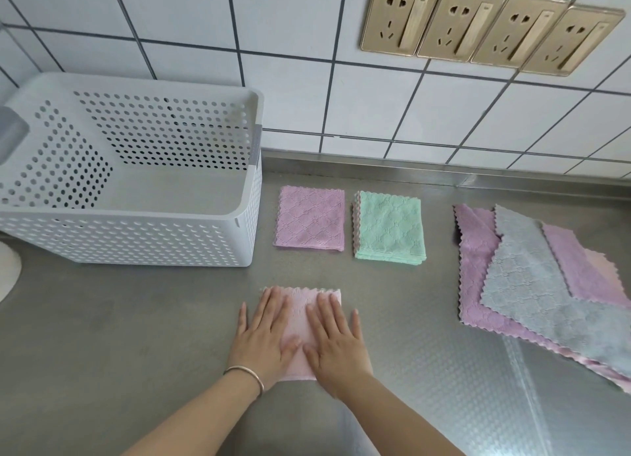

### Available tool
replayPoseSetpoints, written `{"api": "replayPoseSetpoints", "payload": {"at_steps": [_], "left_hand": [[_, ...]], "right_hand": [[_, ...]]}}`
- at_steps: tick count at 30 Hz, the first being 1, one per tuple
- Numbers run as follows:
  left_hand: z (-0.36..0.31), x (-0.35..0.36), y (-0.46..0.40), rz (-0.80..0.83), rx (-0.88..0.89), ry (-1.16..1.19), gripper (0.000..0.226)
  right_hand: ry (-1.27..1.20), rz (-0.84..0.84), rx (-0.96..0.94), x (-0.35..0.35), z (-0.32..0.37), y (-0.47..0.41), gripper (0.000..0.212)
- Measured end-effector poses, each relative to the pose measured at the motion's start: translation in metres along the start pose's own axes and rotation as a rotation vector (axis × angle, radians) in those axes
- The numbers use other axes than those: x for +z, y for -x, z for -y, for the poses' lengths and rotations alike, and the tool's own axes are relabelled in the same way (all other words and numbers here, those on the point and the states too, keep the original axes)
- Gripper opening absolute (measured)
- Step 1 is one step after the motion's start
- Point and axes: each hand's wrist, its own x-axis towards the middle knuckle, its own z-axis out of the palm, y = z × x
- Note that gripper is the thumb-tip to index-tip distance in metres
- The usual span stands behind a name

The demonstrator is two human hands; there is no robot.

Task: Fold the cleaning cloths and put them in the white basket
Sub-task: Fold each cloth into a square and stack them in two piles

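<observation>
Pressing flat on a folded pink cloth (300, 322) at 6 o'clock, left hand (264, 339) and right hand (336, 341) laid with fingers straight, white basket (136, 237) seen at 10 o'clock, folded purple cloth (310, 218) and mint stack (389, 225) placed centrally, unfolded cloths (532, 284) spread at 3 o'clock.

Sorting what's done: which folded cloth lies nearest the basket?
The purple folded cloth, right beside the white basket; the green one lies farther right.

Basket (246, 216): white, dotted with holes. Folded cloths: pale pink (300, 305), lilac (310, 219), mint green (389, 225), all diamond-quilted. Loose pile: lilac cloth (476, 250), grey cloth (522, 278). Counter (136, 319): grey steel. Wall tiles (290, 18): white, dark grout. Sockets (399, 16): gold
</observation>
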Motion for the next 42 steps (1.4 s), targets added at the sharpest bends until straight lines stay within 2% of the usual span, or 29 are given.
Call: {"api": "replayPoseSetpoints", "payload": {"at_steps": [2,6,7,9,11,12,14,16,19,22,25,29,32,35,42], "left_hand": [[0.0,0.002,0.0,-0.003,-0.003,0.005,0.069],[-0.001,0.002,0.0,-0.15,-0.012,0.033,0.066],[-0.002,-0.001,0.002,-0.187,-0.079,0.104,0.067],[-0.005,-0.013,0.008,-0.279,-0.357,0.308,0.059],[-0.011,-0.022,0.014,-0.271,-0.629,0.414,0.043],[-0.014,-0.022,0.016,-0.219,-0.679,0.385,0.035],[-0.02,-0.017,0.019,-0.142,-0.664,0.319,0.028],[-0.024,-0.015,0.018,-0.129,-0.674,0.321,0.028],[-0.03,-0.021,0.015,-0.132,-0.721,0.461,0.023],[-0.04,-0.034,0.008,-0.139,-0.731,0.711,0.018],[-0.048,-0.058,-0.013,-0.235,-0.718,0.898,0.018],[-0.054,-0.093,-0.064,-0.357,-0.606,1.036,0.031],[-0.056,-0.107,-0.109,-0.34,-0.512,1.006,0.04],[-0.049,-0.107,-0.148,-0.33,-0.474,0.894,0.038],[-0.034,-0.076,-0.187,-0.276,-0.566,0.776,0.039]], "right_hand": [[0.006,-0.005,-0.016,0.004,0.0,-0.003,0.063],[-0.04,-0.062,-0.056,-0.003,-0.008,-0.005,0.063],[-0.102,-0.088,-0.01,-0.01,-0.009,-0.004,0.061],[-0.3,-0.17,0.162,-0.019,-0.01,0.003,0.051],[-0.532,-0.111,0.417,-0.028,-0.009,0.008,0.042],[-0.6,-0.06,0.518,-0.03,-0.009,0.011,0.04],[-0.655,0.026,0.6,-0.029,-0.007,0.014,0.039],[-0.683,0.043,0.609,-0.029,-0.003,0.016,0.037],[-0.752,0.025,0.602,-0.03,0.001,0.015,0.033],[-0.873,-0.048,0.563,-0.039,-0.001,0.012,0.027],[-0.93,-0.183,0.519,-0.058,-0.01,-0.001,0.026],[-0.966,-0.335,0.479,-0.088,-0.029,-0.049,0.025],[-0.968,-0.386,0.471,-0.103,-0.04,-0.093,0.024],[-0.945,-0.365,0.522,-0.106,-0.045,-0.129,0.022],[-0.885,-0.267,0.624,-0.087,-0.042,-0.175,0.014]]}}
